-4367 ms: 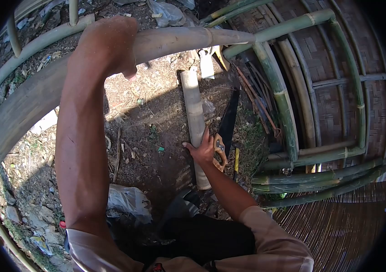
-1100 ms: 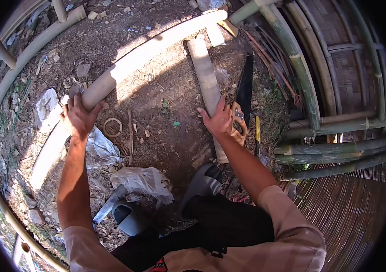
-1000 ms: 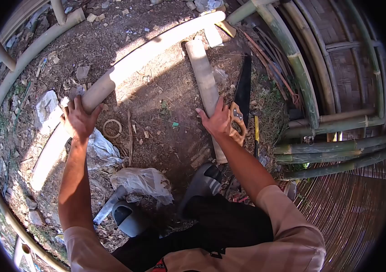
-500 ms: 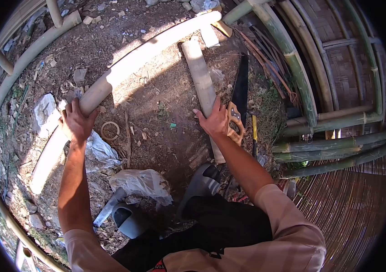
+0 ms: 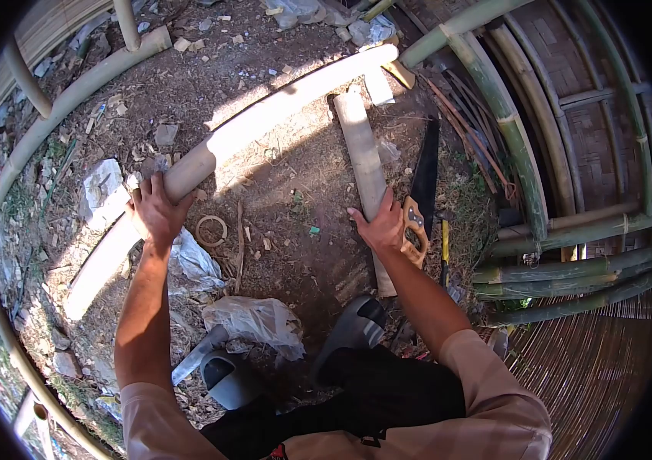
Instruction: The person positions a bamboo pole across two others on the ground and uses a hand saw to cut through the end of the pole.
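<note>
My left hand (image 5: 156,211) is closed over a long bamboo pole (image 5: 261,119), which slants from the lower left to the upper right, its middle in bright sun. To the right, my right hand (image 5: 382,226) wraps round a shorter bamboo length (image 5: 362,149) that runs nearly lengthwise away from me, its far end close to the long pole. Right beside that hand lies a handsaw (image 5: 425,169) with a dark blade and a wooden handle. A yellow-handled tool (image 5: 445,239) rests just right of the saw.
A ring (image 5: 199,230) and a thin stick (image 5: 239,241) lie on the dirt between the poles. Crumpled clear plastic (image 5: 257,326) is near my sandals (image 5: 235,381). Green bamboo poles (image 5: 563,287) and a woven wall (image 5: 563,146) stand at right; a bamboo rail (image 5: 73,96) curves at left.
The whole scene has shifted to the right and slightly down in view as my head turned. Both hands keep their hold on the same two bamboo pieces.
</note>
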`<state>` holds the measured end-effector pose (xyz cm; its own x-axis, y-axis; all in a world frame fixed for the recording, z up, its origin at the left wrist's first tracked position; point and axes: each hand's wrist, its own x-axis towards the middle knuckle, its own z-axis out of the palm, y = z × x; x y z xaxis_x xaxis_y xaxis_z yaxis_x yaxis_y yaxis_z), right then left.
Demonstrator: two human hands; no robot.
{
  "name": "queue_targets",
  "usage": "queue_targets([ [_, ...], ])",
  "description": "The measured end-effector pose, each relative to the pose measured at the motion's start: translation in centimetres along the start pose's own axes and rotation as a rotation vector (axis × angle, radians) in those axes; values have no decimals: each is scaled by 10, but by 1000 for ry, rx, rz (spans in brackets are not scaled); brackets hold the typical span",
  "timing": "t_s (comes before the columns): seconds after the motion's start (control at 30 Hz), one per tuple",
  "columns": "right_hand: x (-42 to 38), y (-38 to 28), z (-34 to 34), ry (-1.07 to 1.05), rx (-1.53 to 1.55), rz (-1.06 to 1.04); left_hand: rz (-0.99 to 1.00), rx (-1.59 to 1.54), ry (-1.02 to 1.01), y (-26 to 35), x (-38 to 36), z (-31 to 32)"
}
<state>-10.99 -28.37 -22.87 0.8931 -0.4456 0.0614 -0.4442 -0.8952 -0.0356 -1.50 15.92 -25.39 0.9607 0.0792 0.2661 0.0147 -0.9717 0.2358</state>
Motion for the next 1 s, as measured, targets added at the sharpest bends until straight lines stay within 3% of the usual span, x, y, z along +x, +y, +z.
queue_targets([
  [0.1, 1, 2, 2, -50, 72, 23, 19, -44, 39, -9, 0, 10],
  [0.2, 2, 8, 10, 43, 52, -24, -65, -26, -93, -1, 1, 2],
  [0.23, 1, 7, 12, 87, 25, -47, -3, -46, 19, -5, -1, 6],
  [0.43, 0, 0, 0, -6, 83, -24, -73, -112, -17, -4, -1, 6],
  [0.83, -2, 4, 4, 57, 68, -100, -47, -74, -6, -3, -1, -3],
  [1.0, -2, 5, 4, 74, 72, -103, -94, -63, -131, -1, 2, -9],
])
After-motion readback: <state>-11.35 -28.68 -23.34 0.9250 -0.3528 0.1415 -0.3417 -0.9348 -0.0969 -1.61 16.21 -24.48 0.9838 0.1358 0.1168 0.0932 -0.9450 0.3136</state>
